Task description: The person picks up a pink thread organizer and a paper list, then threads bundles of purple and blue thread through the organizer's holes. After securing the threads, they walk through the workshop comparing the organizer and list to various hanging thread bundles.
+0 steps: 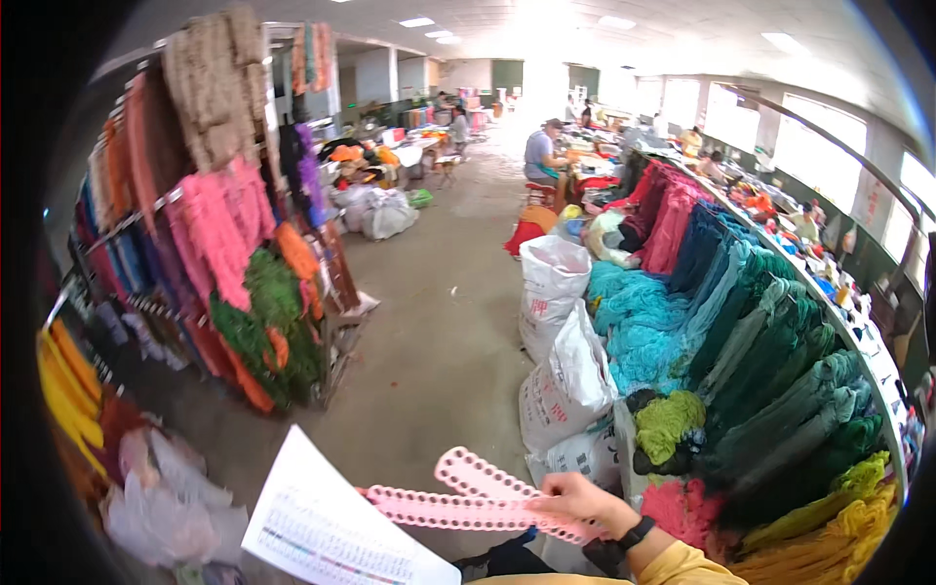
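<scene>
My right hand (577, 502), with a dark band on the wrist and a yellow sleeve, is closed on a long pink strip (444, 509) with round holes along both edges. The strip is folded back on itself, so one loose end sticks up to the left of my fingers. Its other end passes behind a white printed sheet (331, 526) covered with small rows of a table. That sheet stands tilted in front of me, lower left. My left hand is hidden behind the sheet; only a small reddish bit, perhaps a fingertip, shows at the sheet's right edge.
Yarn hanks hang on a rack (271, 97) at left. On the right, green, blue and red hanks (770, 341) hang along a long rail beside turquoise yarn (639, 307) and white sacks (565, 380). A seated person (544, 156) works farther down the aisle (439, 322).
</scene>
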Demonstrator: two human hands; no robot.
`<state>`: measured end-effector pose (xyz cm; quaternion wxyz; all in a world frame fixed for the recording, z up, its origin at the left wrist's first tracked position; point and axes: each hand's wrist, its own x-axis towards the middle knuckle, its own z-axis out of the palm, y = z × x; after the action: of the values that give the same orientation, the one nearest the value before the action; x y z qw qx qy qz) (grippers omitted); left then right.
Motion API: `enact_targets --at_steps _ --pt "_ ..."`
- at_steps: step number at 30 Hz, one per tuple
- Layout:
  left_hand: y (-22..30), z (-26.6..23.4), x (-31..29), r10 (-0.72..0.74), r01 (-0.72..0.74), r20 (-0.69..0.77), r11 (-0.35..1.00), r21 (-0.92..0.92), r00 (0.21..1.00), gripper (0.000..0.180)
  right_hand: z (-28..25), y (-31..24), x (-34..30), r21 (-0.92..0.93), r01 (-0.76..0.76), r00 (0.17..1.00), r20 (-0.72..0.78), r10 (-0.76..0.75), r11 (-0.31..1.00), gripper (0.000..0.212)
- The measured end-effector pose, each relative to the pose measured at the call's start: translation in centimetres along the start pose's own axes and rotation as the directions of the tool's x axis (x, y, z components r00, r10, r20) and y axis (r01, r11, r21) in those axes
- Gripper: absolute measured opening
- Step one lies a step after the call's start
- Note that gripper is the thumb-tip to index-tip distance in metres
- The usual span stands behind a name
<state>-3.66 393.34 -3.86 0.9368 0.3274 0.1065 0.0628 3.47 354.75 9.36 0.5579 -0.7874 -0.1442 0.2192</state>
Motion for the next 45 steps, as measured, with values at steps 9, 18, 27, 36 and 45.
enact_targets --at_steps 9,18,27,36,45 --pt "4.0 11.3 29.9 0.157 -0.183 0.098 0.734 0.654 0.983 0.021 -11.6 2.8 20.3 0.26 -0.006 0.924 -0.368 0.105 0.966 0.027" --pt "11.3 15.5 51.5 0.466 -0.125 0.067 0.093 0.988 0.882 0.012 -20.4 0.4 48.7 0.253 -0.007 0.946 -0.312 0.089 0.967 0.028" --pt "11.2 21.0 83.9 0.276 -0.31 0.352 -0.187 0.932 0.894 0.009 -31.3 -0.5 68.0 0.209 -0.07 0.782 -0.595 0.183 0.975 0.023" --pt "8.7 32.7 112.1 0.173 -0.297 0.377 -0.363 0.883 0.91 0.013 -44.9 1.4 88.4 0.184 -0.025 0.712 -0.687 0.146 0.983 0.025" --pt "10.0 35.2 129.6 0.307 -0.208 0.127 0.247 0.946 0.943 0.017 -56.5 -0.3 117.6 0.311 0.063 0.875 -0.474 0.098 0.948 0.028"
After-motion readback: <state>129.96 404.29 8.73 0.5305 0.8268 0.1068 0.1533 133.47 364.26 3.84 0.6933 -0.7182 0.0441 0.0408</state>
